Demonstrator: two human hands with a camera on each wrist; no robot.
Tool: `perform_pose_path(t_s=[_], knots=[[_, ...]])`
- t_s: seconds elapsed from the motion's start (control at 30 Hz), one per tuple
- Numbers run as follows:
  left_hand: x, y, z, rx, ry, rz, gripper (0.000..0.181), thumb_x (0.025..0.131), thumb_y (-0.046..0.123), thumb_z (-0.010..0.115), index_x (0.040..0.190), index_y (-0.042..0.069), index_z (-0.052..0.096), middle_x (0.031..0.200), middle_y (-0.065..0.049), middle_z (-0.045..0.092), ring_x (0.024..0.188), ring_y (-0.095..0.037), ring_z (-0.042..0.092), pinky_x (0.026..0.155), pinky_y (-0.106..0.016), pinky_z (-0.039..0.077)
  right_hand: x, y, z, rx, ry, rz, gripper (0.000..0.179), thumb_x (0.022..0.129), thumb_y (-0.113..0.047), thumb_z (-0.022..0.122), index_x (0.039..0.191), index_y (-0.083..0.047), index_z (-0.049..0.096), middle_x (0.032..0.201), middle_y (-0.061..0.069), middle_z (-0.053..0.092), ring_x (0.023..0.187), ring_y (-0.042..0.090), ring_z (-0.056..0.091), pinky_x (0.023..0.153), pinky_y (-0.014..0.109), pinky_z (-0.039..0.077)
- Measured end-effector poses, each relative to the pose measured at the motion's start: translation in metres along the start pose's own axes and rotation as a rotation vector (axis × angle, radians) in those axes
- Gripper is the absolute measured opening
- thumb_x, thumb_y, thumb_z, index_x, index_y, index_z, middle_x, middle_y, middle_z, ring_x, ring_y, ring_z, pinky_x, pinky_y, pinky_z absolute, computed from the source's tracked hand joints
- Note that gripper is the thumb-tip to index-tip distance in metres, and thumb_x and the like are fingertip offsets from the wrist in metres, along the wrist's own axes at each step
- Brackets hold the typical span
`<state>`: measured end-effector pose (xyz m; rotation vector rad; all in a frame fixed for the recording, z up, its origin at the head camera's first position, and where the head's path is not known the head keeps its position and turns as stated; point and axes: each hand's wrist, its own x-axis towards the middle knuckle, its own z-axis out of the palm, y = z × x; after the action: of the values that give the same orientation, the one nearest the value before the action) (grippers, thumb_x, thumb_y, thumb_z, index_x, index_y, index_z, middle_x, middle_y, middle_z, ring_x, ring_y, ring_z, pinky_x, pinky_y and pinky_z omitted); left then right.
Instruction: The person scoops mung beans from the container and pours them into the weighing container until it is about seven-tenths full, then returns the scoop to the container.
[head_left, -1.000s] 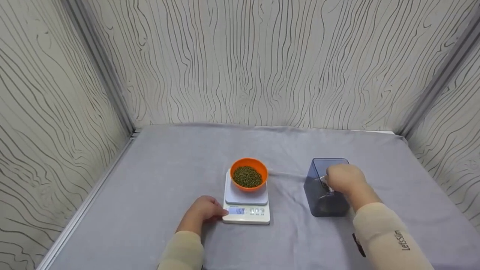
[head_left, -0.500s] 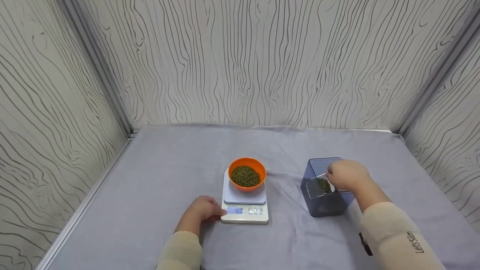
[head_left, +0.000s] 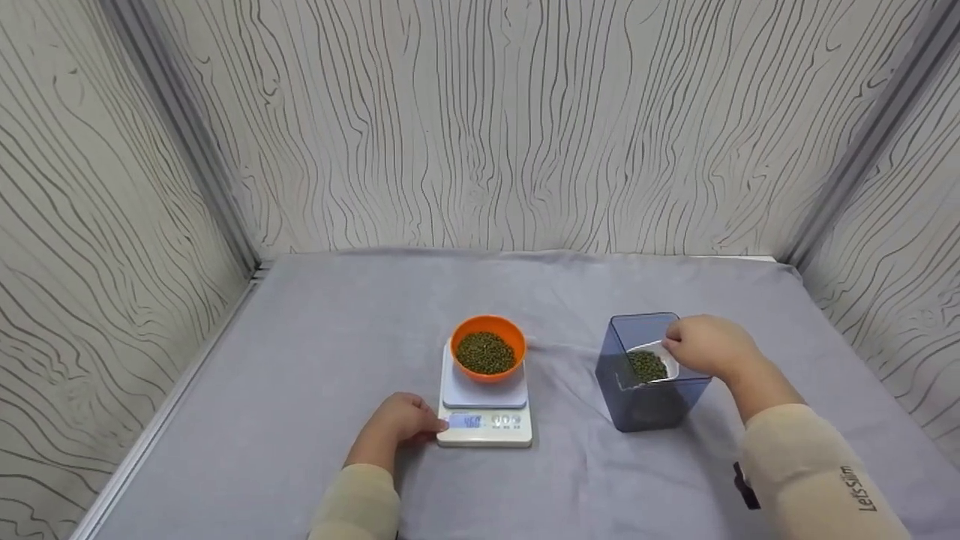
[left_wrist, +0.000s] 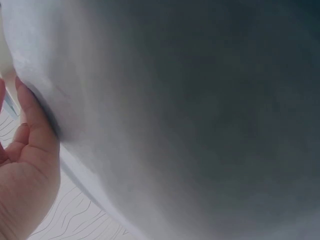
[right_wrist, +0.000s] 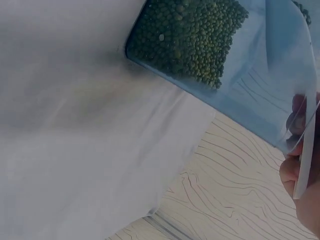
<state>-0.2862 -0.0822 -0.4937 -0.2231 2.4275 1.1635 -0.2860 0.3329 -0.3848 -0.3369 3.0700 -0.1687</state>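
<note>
My right hand (head_left: 709, 343) grips the edge of a small whitish scoop (head_left: 670, 363) heaped with green mung beans (head_left: 646, 367). The scoop is at the mouth of a see-through blue bin (head_left: 652, 409). More beans (right_wrist: 195, 40) lie in the bin's bottom in the right wrist view. A white kitchen scale (head_left: 495, 435), its display reading about 460, carries an orange bowl (head_left: 517, 330) with mung beans in it. My left hand (head_left: 401, 418) pinches the scale's front left edge, thumb beside the display. In the left wrist view, that hand (left_wrist: 30, 160) shows only at the left border.
Grey, slightly creased cloth (head_left: 337, 322) covers the table. Wood-patterned panels (head_left: 480, 135) stand behind and on both sides, joined by grey metal posts (head_left: 187, 150). The bin stands to the right of the scale, with cloth between them.
My right hand has risen slightly to the right, bringing the bean-filled scoop up from inside the bin to near its rim. The left hand stays at the scale; the head view has shifted a little.
</note>
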Motion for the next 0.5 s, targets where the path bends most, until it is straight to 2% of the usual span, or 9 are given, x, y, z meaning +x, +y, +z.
perform_pose_path(t_s=[0.13,0.27,0.5], knots=[[0.0005,0.0000,-0.0013,0.017,-0.003,0.013,0.022,0.071,0.023,0.077,0.073,0.008,0.062,0.069,-0.001,0.057,0.066,-0.015,0.049,0.058,-0.027,0.039,-0.0020,0.0041,0.0006,0.023,0.008,-0.010,0.032,0.087,-0.020,0.050,0.058,-0.017,0.038,0.055,-0.003,0.035,0.054,0.014,0.037,0.050,0.030,0.028],[-0.0001,0.0013,-0.0021,0.006,-0.008,-0.012,0.022,0.071,0.024,0.077,0.075,0.008,0.063,0.070,-0.002,0.057,0.067,-0.016,0.050,0.058,-0.028,0.040,-0.0034,0.0076,0.0016,0.045,-0.001,-0.006,0.031,0.087,-0.020,0.050,0.058,-0.016,0.039,0.056,-0.003,0.035,0.054,0.014,0.036,0.050,0.030,0.028],[-0.0022,0.0020,-0.0011,-0.008,-0.013,-0.016,0.022,0.071,0.023,0.077,0.073,0.008,0.061,0.069,-0.002,0.057,0.065,-0.016,0.050,0.057,-0.027,0.039,-0.0070,0.0110,0.0010,0.078,-0.009,0.010,0.029,0.088,-0.020,0.050,0.060,-0.016,0.043,0.058,-0.002,0.040,0.055,0.014,0.039,0.051,0.031,0.030]])
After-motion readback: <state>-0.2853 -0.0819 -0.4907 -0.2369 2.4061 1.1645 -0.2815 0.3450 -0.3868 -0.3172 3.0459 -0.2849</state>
